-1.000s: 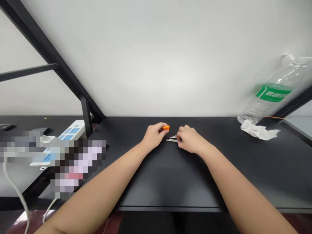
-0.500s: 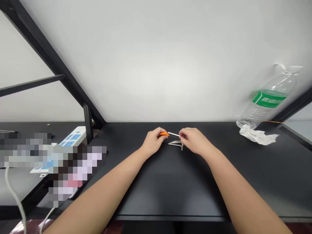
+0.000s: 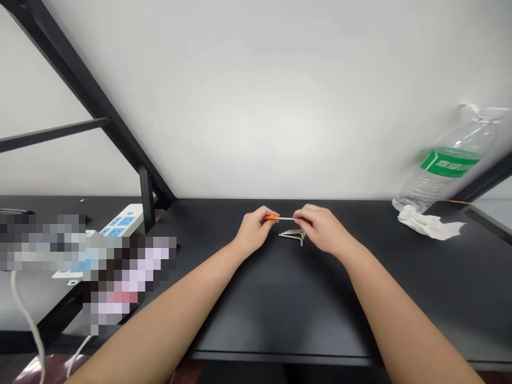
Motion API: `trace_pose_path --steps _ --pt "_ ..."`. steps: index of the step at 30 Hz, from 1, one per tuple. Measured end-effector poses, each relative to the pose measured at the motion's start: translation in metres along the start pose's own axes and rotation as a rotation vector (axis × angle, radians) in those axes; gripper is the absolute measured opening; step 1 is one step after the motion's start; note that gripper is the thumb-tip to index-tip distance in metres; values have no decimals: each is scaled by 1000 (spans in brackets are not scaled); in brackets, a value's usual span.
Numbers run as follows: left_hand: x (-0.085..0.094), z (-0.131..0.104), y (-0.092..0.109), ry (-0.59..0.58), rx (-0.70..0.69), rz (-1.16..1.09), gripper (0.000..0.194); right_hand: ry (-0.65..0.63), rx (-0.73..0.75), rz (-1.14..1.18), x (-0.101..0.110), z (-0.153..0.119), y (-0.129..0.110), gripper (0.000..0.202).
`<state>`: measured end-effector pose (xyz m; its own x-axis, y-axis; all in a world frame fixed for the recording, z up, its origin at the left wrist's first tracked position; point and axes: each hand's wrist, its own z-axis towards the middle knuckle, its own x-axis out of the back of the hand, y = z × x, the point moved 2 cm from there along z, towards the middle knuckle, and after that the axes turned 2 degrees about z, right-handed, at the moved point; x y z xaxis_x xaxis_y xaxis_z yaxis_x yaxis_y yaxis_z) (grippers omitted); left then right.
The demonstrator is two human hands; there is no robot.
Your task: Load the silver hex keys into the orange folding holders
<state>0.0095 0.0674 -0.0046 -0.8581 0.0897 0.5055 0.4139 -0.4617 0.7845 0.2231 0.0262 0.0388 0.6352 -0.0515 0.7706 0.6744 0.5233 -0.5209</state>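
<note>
My left hand pinches a small orange piece between thumb and fingers. A thin silver rod runs from the orange piece to my right hand, whose fingertips are closed on its other end. The rod's near tip meets the orange piece. Below it, several L-shaped metal keys lie together on the black table, partly beside my right fingers.
On the right, a clear bottle with a green label leans by the wall, with a crumpled white tissue in front. At the left are a white power strip, a cable, blurred items and a black frame.
The rod and the orange piece, apart or barely touching before, now line up and meet. The orange piece has turned more level. The whole view has shifted slightly.
</note>
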Motion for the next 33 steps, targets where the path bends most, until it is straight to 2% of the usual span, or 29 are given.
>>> trace_pose_path --steps 4,9,16,19,25,29,31,33 --pt "1 0 0 13 -57 110 16 24 2 21 0 0 0 22" --pt "4 -1 -2 7 -180 267 23 -9 -39 98 -1 0 0 22" --pt "6 0 -2 29 -320 478 24 -57 -324 416 -4 -1 1 18" --pt "8 0 -1 42 -358 515 24 -54 -392 528 -8 -1 6 19" --pt "7 0 4 -7 -431 551 24 -58 -507 810 -20 -1 17 22" --pt "-1 -4 13 -48 -456 538 20 -71 -503 1042 -39 2 3 30" --pt "-5 -6 16 -69 -443 535 18 -18 -496 1106 -46 5 -8 34" --pt "-5 -6 16 -57 -394 522 16 59 -510 1079 -44 5 -20 34"
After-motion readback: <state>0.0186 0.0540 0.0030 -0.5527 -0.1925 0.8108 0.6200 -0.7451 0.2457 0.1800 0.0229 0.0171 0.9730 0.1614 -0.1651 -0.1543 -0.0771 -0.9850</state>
